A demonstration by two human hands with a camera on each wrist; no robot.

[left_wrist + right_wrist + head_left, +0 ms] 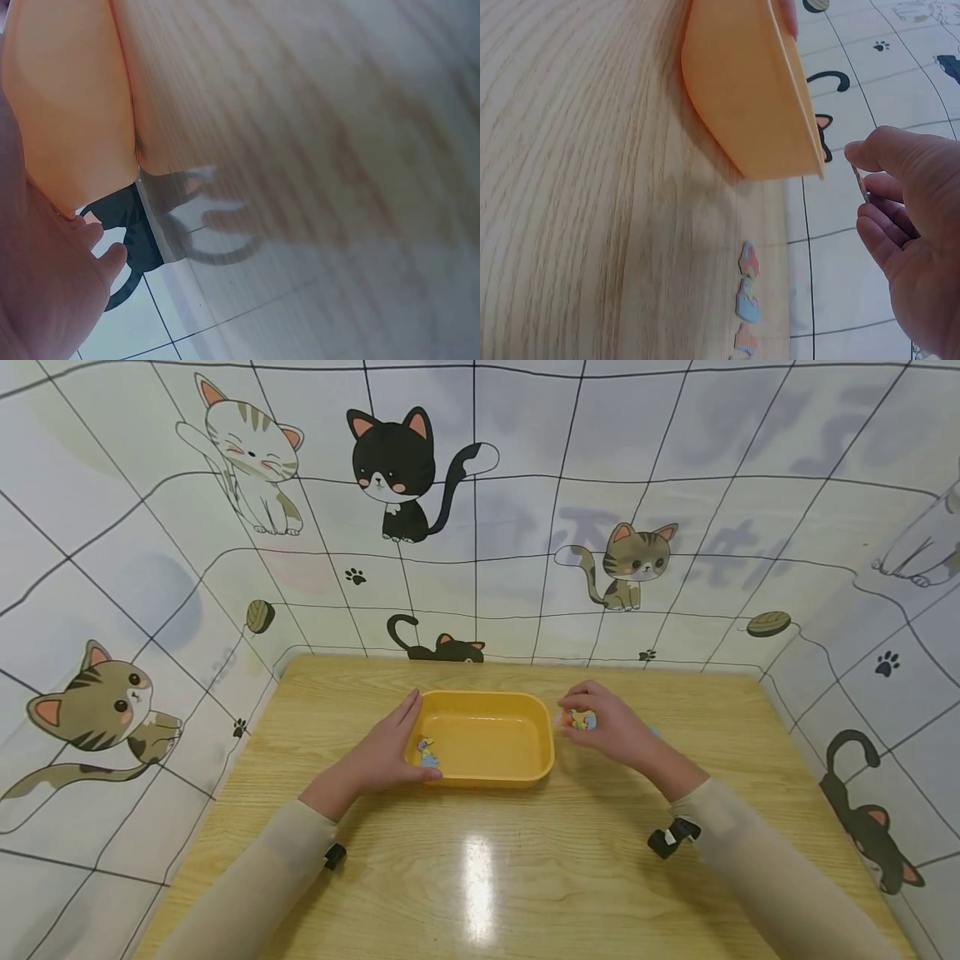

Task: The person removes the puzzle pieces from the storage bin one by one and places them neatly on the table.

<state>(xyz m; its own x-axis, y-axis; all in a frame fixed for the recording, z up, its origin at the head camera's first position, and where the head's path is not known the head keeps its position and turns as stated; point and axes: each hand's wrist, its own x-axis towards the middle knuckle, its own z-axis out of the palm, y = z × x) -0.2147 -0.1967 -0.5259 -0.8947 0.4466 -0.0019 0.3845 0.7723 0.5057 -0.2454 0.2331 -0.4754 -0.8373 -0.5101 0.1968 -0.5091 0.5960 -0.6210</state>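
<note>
A yellow plastic tray (487,781) stands on the table, with small colourful flat pieces (427,753) at its left end inside. My left hand (382,747) grips that end, thumb over the front rim and fingers at the back corner. Just off the tray's right end, my right hand (611,727) pinches a thin flat colourful piece (583,719) between thumb and fingers. Seen edge-on in the right wrist view, the piece (861,184) is a thin sliver. The left wrist view shows the tray's outer wall (71,97) beside the left hand (52,277).
More flat pieces (748,300) lie in a row on the wooden table (592,225); in the head view the right hand mostly hides them, with a blue bit (655,732) showing. A cat-print sheet (517,527) surrounds the table's back and sides.
</note>
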